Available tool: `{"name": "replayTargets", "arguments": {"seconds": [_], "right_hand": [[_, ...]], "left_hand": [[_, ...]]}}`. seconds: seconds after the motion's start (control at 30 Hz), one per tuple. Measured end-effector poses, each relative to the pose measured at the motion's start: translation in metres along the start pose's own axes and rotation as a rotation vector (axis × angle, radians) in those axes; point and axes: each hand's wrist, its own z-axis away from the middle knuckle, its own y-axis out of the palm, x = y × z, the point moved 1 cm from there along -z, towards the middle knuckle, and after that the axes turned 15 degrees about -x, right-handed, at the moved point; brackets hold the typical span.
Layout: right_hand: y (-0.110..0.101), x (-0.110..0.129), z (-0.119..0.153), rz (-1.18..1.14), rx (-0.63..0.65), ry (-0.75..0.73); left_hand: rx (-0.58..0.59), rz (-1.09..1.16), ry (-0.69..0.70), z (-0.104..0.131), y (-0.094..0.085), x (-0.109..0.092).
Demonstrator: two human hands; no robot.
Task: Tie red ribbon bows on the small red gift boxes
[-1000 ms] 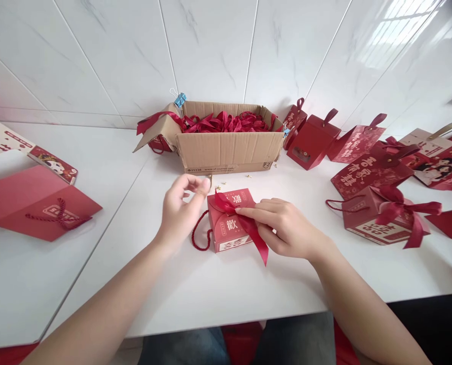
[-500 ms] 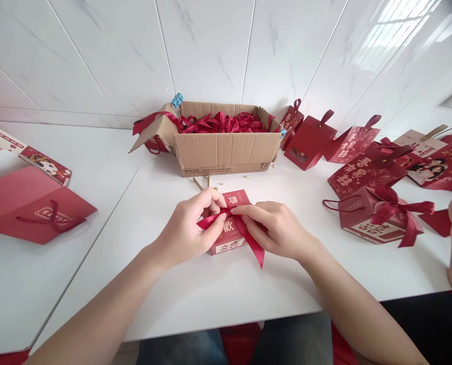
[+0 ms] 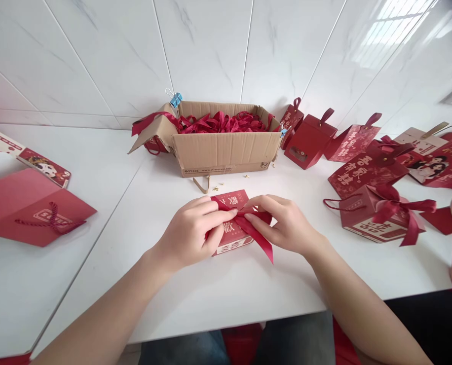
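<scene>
- Left hand (image 3: pixel 191 230): fingers bent, gripping the red satin ribbon (image 3: pixel 263 242) at its gathered middle.
- Right hand (image 3: pixel 289 225): thumb and forefinger pinching the ribbon alongside.
- Small red printed cardboard box (image 3: pixel 234 234): on the white table (image 3: pixel 211 299), beneath the ribbon and both hands, before the open brown carton (image 3: pixel 226 151).

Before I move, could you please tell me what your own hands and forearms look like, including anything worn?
The left hand and right hand wear no visible gloves or rings; the left forearm and right forearm show no sleeves, watches or markings.
</scene>
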Motion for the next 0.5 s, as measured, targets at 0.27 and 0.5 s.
{"name": "replayTargets", "arguments": {"seconds": [0.27,0.5], "right_hand": [[-0.0057,-0.0070,-0.0023,-0.021,-0.037,-0.019],[-0.0066,-0.0082,-0.0039,-0.012,-0.039,-0.027]], "left_hand": [[0.016,-0.019,-0.038,0.0012,0.0013,0.0005],[0.047,-0.069,-0.067,-0.0006,0.0013,-0.0017]]}}
